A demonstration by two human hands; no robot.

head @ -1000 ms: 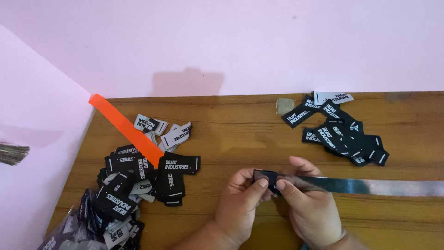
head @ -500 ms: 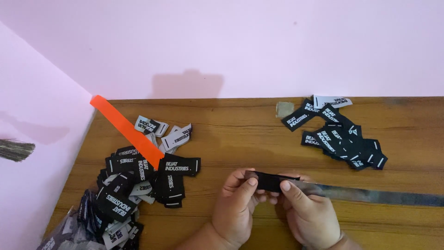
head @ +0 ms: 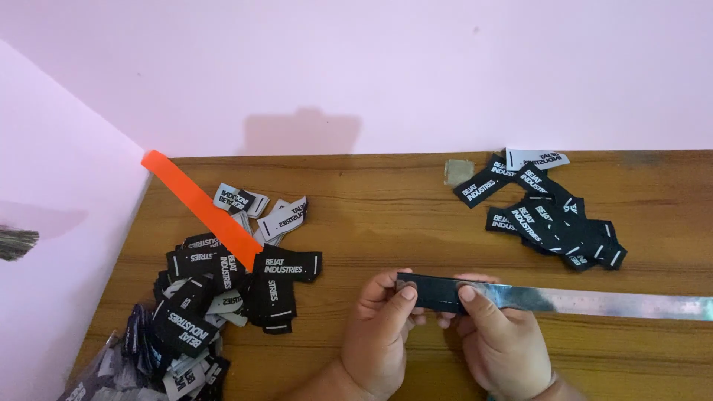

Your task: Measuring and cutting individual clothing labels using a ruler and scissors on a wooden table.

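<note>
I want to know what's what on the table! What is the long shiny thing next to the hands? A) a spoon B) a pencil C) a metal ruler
C: the flat, silvery metal ruler lies along the wooden table, its end under the black label both hands pinch.

Both hands, left [head: 382, 334] and right [head: 499, 338], pinch a black label [head: 434, 291] against a steel ruler [head: 594, 301]

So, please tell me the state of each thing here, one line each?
Black woven label: held flat by both thumbs.
Steel ruler: lying flat on the wooden table.
Orange strip: lying across the left label pile.
Right label pile: loose, untouched.
</note>
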